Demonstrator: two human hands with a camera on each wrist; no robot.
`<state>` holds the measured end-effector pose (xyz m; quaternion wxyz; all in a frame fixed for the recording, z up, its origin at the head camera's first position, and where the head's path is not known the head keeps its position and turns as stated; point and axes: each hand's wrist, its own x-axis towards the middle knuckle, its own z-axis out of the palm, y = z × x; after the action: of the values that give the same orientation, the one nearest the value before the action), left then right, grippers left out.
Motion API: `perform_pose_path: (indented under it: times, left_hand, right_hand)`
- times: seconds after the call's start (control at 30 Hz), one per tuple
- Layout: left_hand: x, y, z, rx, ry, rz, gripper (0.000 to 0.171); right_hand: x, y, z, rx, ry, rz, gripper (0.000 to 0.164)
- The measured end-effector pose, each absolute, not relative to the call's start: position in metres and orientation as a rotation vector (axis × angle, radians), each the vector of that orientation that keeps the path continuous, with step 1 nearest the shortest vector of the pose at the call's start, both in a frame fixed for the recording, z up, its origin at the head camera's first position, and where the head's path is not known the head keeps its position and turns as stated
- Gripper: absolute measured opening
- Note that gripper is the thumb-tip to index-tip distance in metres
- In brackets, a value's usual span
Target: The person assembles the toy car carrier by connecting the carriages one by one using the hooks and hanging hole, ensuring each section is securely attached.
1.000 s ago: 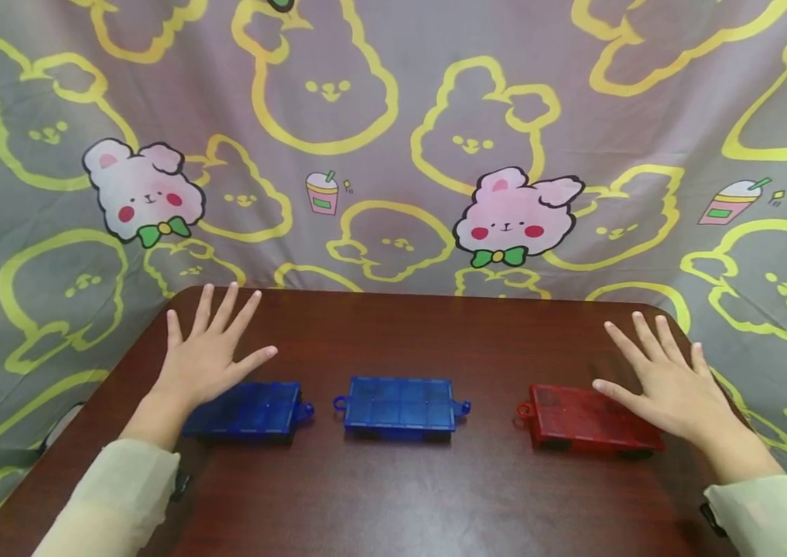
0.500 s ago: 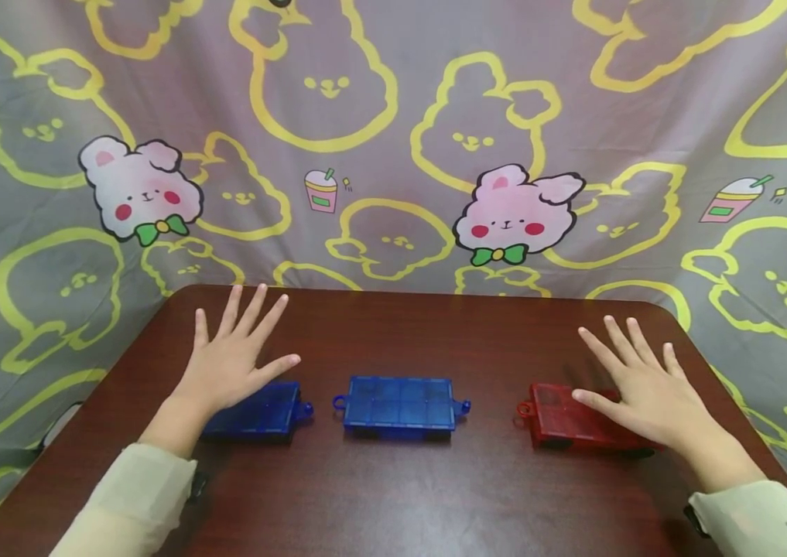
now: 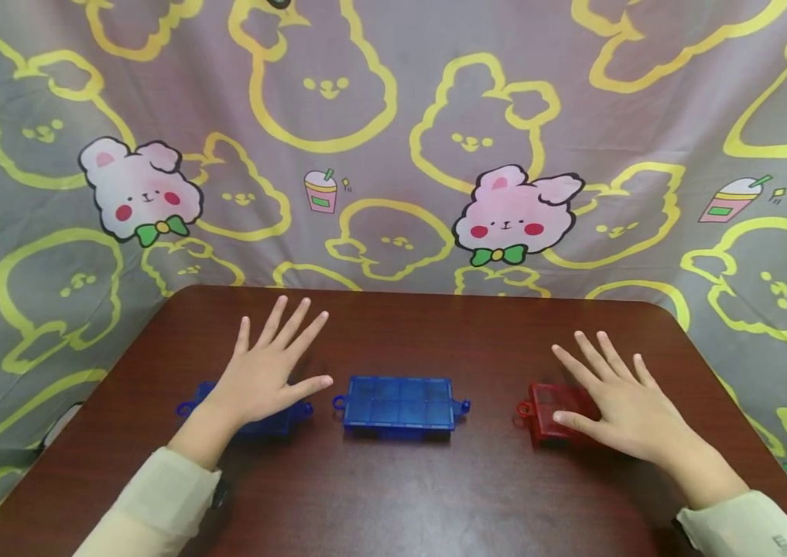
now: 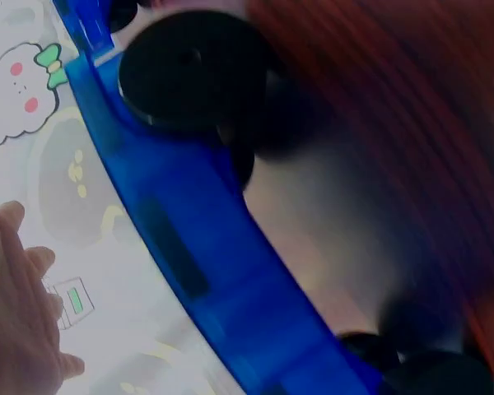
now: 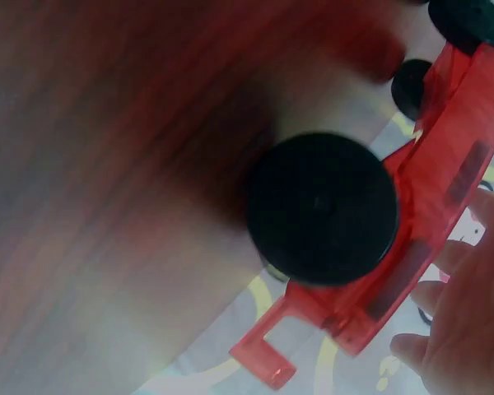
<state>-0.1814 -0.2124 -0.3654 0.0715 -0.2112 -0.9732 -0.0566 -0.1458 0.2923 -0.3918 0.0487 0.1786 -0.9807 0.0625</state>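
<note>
My left hand [image 3: 257, 379] is spread flat, fingers straight, over a translucent blue toy wagon [image 3: 275, 425] at the left, covering much of its top. In the left wrist view this blue wagon shows its side and black wheels [image 4: 193, 70], with the fingers above it. A second blue toy wagon [image 3: 398, 404] stands in the middle, a loop on one end and a hook on the other. At the right, my right hand [image 3: 633, 418] spreads over a red toy wagon [image 3: 548, 398], hiding its right part. Its side and black wheel [image 5: 323, 210] fill the right wrist view. Neither hand grips anything.
All the wagons stand in a row on a dark brown wooden table [image 3: 421, 495] with rounded far corners. Behind the table hangs a grey curtain [image 3: 379, 100] with yellow outlines and rabbit faces. Gaps separate the middle wagon from those on either side.
My left hand has moved to the right and my right hand to the left, both slightly nearer me, fingers still spread. The wagons have stayed in place.
</note>
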Motion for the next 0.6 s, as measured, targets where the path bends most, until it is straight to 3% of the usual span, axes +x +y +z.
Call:
perform_pose_path:
  times: [0.6]
  left_hand:
    - [-0.175, -0.174, -0.381, -1.024, -2.974, -0.287, 0.089]
  right_hand:
    - [-0.138, 0.277, -0.403, 0.676, -3.024, 0.245, 0.096]
